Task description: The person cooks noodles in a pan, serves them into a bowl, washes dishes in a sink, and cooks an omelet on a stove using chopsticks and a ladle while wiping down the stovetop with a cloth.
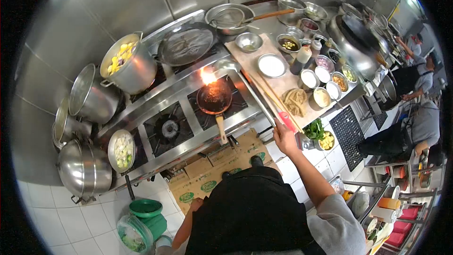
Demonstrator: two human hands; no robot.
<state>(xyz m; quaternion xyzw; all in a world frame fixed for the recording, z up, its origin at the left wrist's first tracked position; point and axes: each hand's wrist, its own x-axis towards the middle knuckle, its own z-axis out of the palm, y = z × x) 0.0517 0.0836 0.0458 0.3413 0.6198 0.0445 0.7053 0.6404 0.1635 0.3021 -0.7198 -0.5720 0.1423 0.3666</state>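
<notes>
I'm anchoring on the frying pan: it sits on the stove, flame flaring at its far edge, tan handle toward the wearer. Right hand closed around the ladle handle, right of the pan; ladle head just beyond the pan's far-right side. Left hand low, on the pan's near-left side, by the apron; can't tell if open or closed. Cardboard nearer than the pan: green oval logos, lettering too blurred for me.
</notes>
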